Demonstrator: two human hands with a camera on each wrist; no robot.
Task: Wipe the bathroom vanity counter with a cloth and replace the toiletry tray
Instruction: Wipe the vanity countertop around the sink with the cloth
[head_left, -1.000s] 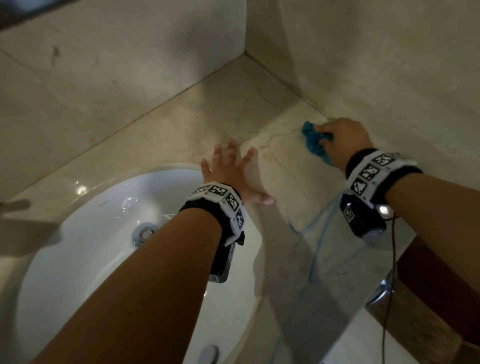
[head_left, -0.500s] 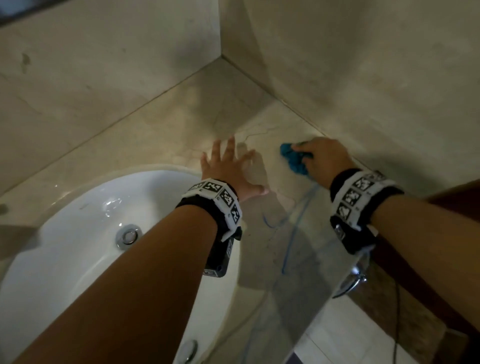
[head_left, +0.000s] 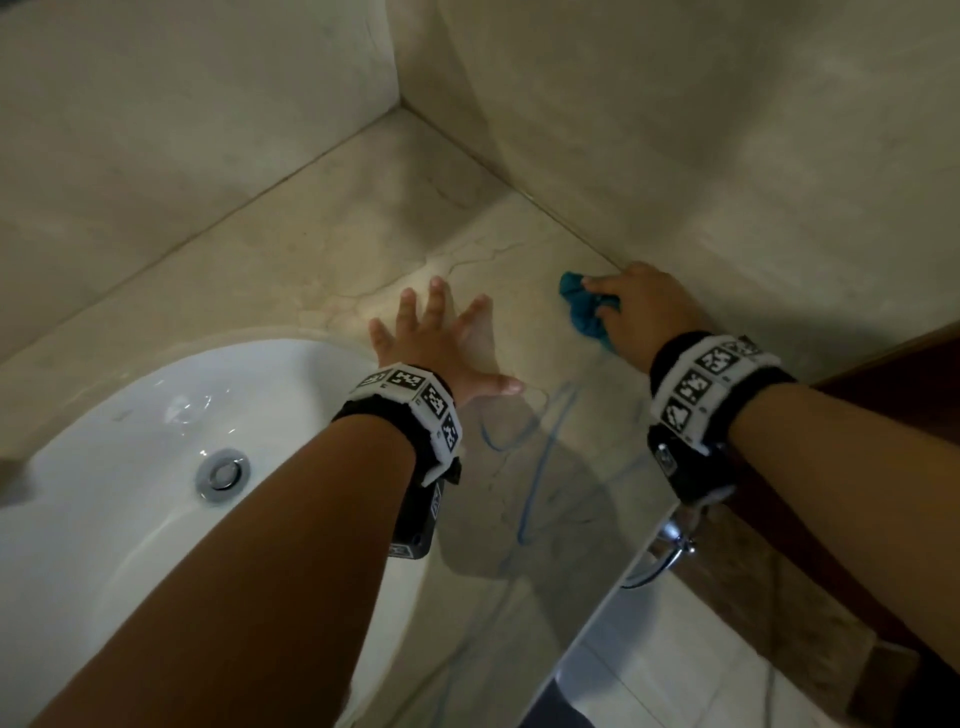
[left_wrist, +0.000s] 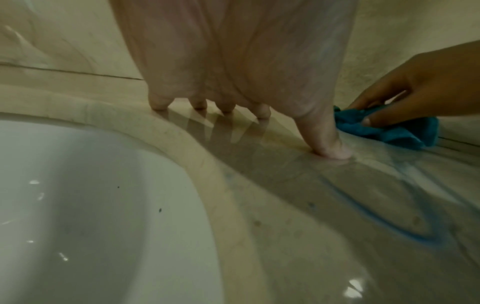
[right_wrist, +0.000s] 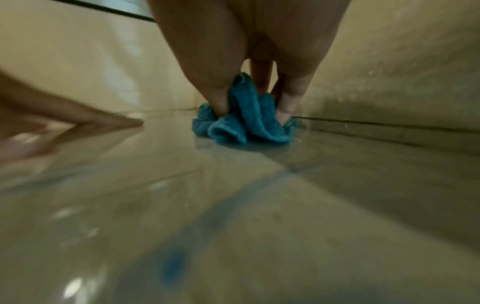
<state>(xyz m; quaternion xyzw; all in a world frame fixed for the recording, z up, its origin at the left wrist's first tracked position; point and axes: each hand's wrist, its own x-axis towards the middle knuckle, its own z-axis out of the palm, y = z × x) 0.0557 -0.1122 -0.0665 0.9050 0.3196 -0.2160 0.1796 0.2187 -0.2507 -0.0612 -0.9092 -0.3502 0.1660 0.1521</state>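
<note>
Right hand (head_left: 641, 306) grips cloth (head_left: 582, 312); left hand (head_left: 441, 343) flat beside it.

This is a bathroom. A white oval basin (head_left: 130, 467) with a chrome drain (head_left: 222, 475) is sunk into a glossy beige marble surface (head_left: 363, 223) at the lower left of the head view. Matching stone walls (head_left: 675, 130) meet in a corner at the top, and pale floor tiles (head_left: 675, 665) show at the lower right.
</note>
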